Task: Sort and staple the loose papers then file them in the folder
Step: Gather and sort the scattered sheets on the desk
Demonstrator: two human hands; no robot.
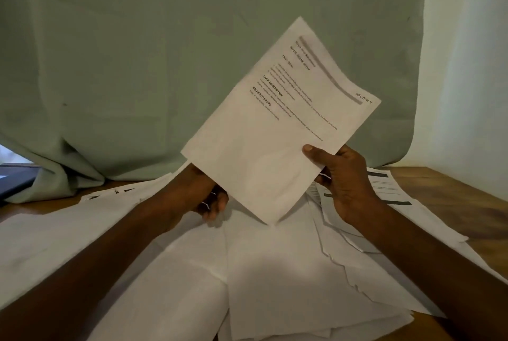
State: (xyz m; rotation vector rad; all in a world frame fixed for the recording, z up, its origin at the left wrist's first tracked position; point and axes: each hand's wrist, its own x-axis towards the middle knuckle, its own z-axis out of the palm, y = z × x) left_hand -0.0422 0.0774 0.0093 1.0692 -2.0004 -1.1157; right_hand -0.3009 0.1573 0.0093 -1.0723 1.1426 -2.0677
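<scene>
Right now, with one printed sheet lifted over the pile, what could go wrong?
1. The right hand pinches the white printed sheet marked SECTION 4 only at one edge; it could slip or crease.
2. The loose white papers on the wooden table overlap untidily, so sections may get mixed.

Held sheet (277, 131): I hold it up, tilted, above the middle of the spread papers (275, 272), in front of the curtain (192, 51).
My right hand (343, 184): at the sheet's right edge, thumb on its near face.
My left hand (203, 195): behind and below the sheet's left part.
Spread papers: overlapping across the table (450, 189), from left to right.
Curtain: behind the table, at the far side.
Dark flat object (13, 178): far left, beside the curtain's lower edge.
</scene>
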